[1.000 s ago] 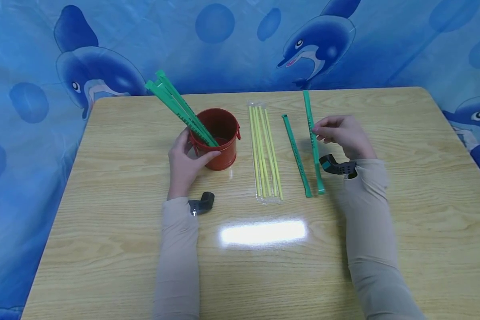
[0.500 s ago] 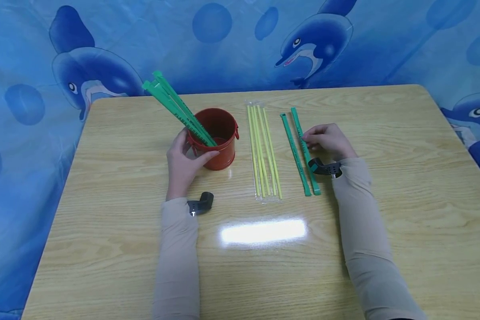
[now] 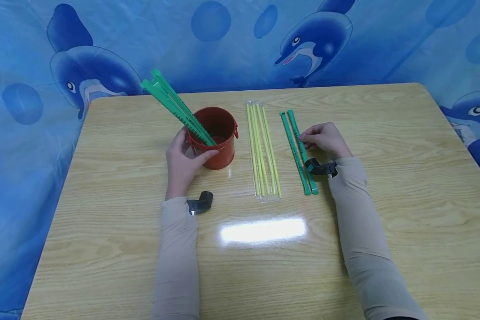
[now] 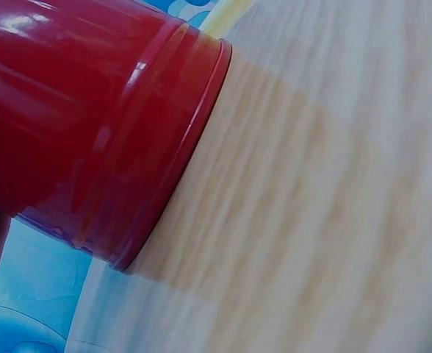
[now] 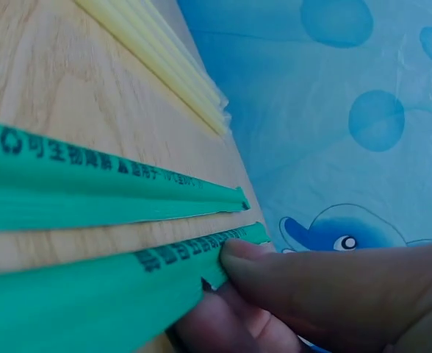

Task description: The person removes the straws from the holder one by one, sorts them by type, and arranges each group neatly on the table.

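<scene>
While left hand (image 3: 181,164) grips bucket (image 3: 222,158) from left, right hand (image 3: 326,138) pinches rightmost green packet (image 5: 113,294).

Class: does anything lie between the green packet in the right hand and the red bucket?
Yes: next to the right hand's green packet lies a second green packet, then yellow straws in clear wrap, before the red bucket.

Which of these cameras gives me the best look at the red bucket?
The head view: it shows the red bucket nearly whole, with its open top, the green packets leaning inside and the left hand holding it. The left wrist view shows only its side and bottom edge, cropped; the right wrist view, nothing of it.
</scene>
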The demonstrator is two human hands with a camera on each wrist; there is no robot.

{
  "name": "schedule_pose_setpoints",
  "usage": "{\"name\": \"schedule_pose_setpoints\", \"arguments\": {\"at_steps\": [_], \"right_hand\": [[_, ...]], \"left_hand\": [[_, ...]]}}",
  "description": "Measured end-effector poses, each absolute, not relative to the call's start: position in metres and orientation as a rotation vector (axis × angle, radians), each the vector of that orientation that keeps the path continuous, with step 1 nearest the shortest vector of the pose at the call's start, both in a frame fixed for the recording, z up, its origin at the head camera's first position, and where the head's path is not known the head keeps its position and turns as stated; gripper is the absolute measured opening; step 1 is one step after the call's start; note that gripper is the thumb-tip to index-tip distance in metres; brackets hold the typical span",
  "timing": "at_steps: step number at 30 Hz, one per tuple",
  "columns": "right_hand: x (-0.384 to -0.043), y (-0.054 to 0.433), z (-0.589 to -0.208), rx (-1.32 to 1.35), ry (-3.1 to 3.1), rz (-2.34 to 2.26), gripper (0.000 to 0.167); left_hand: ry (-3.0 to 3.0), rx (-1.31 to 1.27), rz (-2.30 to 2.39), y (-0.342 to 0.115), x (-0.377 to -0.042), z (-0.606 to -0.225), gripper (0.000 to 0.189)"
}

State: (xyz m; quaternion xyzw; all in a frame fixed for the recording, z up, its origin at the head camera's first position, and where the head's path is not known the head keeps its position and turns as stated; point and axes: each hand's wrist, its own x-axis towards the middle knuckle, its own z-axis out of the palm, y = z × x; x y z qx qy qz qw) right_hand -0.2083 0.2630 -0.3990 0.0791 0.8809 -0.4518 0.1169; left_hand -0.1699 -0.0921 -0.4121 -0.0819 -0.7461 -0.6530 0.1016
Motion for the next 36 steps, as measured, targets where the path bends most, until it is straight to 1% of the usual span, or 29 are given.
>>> {"name": "schedule_pose_setpoints", "arguments": {"at_steps": [14, 36], "right_hand": [[-0.2085, 0.2559, -0.3955, 0.207, 2.589, -1.282, 0.023], [-0.2089, 0.2553, -0.3979, 0.227, 2.607, -1.262, 0.023]], "left_hand": [[-2.202, -0.244, -1.929, -0.0918, -0.1699, -0.4119, 0.066], [-2.206, -0.249, -1.895, -0.0922, -0.1711, -0.4125, 0.065]]}}
